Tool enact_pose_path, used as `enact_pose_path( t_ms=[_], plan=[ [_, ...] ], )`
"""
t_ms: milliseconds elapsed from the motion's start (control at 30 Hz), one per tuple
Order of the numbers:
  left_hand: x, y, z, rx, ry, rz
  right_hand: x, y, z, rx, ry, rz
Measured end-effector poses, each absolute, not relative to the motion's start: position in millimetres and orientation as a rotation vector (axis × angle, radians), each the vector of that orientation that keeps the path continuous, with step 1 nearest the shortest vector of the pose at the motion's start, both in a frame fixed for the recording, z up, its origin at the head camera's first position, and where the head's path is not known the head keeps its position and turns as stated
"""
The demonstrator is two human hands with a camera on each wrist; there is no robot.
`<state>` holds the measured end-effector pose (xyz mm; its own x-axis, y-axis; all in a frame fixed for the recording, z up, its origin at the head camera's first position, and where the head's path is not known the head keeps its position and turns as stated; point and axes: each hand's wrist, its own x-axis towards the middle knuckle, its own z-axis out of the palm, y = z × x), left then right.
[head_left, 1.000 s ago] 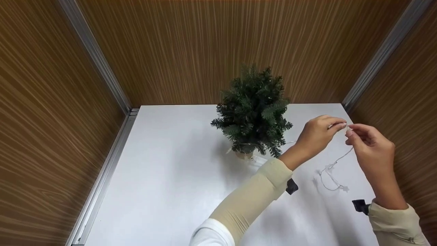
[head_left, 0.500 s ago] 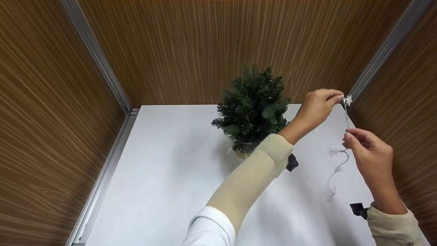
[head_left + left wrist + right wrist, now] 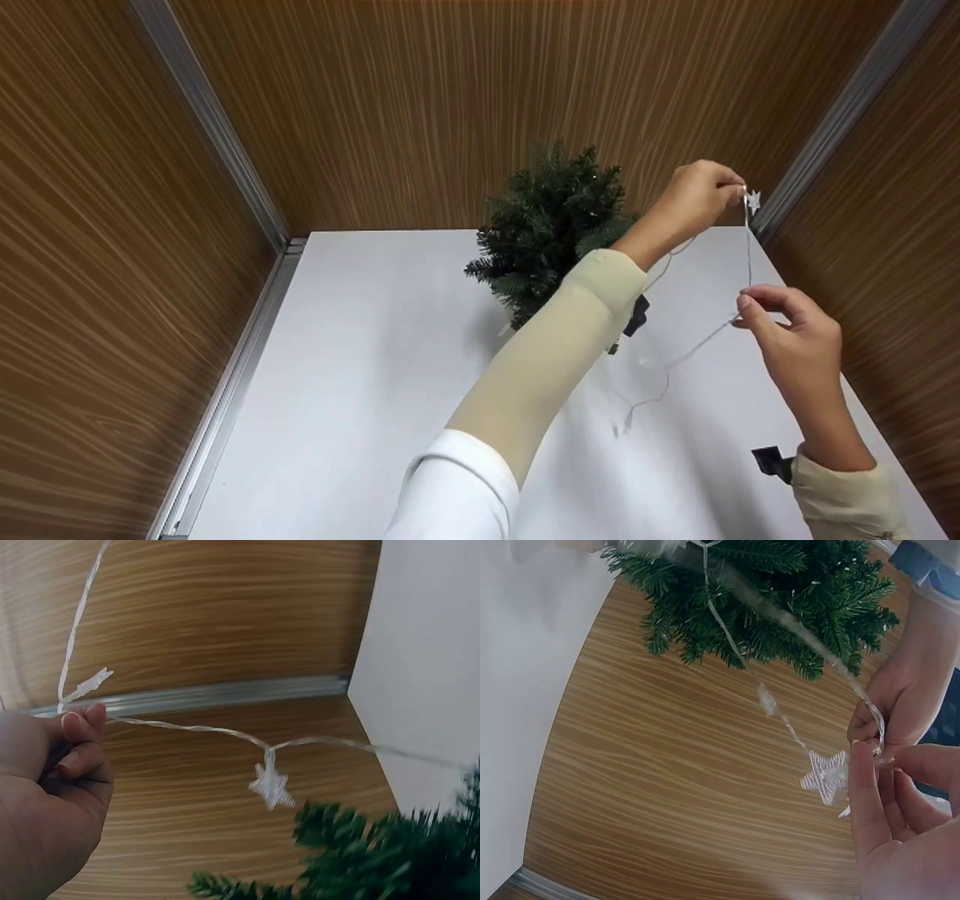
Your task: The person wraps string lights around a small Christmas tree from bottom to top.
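A thin clear string of star lights (image 3: pixel 748 247) is stretched between both hands. My left hand (image 3: pixel 697 196) pinches it up high, a small star hanging just past the fingertips. Lower and nearer, my right hand (image 3: pixel 799 341) pinches the same string between thumb and fingers. From there its loose end droops leftward over the table. In the left wrist view another star (image 3: pixel 271 786) dangles on the length that runs to the tree. The small green Christmas tree (image 3: pixel 540 225) stands at the back, its base hidden behind my left forearm. The right wrist view shows a star (image 3: pixel 826 776) beside my right fingers.
The white table (image 3: pixel 337 375) is bounded by a wood-grain back panel (image 3: pixel 420 112) and side panels. Metal rails (image 3: pixel 210 120) run along the corners. My left forearm crosses in front of the tree.
My left hand has risen away from the right hand, drawing out string between them. My right hand has shifted slightly left and down. The loose end has swung left.
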<state>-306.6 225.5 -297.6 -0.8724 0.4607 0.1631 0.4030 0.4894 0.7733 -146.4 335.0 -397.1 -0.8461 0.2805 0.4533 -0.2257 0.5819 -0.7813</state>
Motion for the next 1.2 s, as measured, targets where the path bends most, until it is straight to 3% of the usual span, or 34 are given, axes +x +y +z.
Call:
enact_pose_path(
  t_ms=[700, 1200],
  plan=[
    [-321.4, 201.0, -276.2, 0.811, 2.728, 1.221, -155.7, 320.0, -398.4, -0.025, -2.412, 1.055],
    [-341.1, 177.6, -259.9, 0.648, 2.593, 1.331, -147.7, 293.1, -393.1, 0.064, -2.108, 1.315]
  ],
)
